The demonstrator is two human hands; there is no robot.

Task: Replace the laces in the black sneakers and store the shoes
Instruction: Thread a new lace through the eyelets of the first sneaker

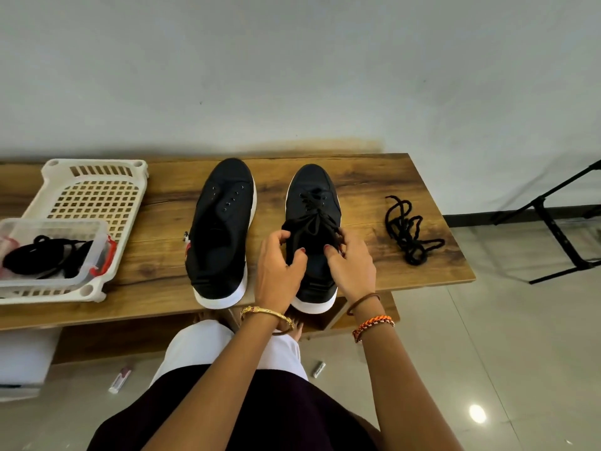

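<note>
Both hands work the right sneaker [313, 203]: my left hand [278, 265] pinches its tongue, my right hand [351, 268] pinches the lace [320, 213] near the top eyelets. Left of it stands the unlaced sneaker [222, 229]; a loose lace [408, 234] lies right on the table [364, 177]; far left, a basket [94, 190].

Black sneakers [224, 229], white soles.

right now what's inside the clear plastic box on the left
Inside the clear box, which sits in the white basket, lies a bundle of black laces. Something red and white shows at its left end, too cut off to identify. Anything beneath the laces is hidden.
</note>
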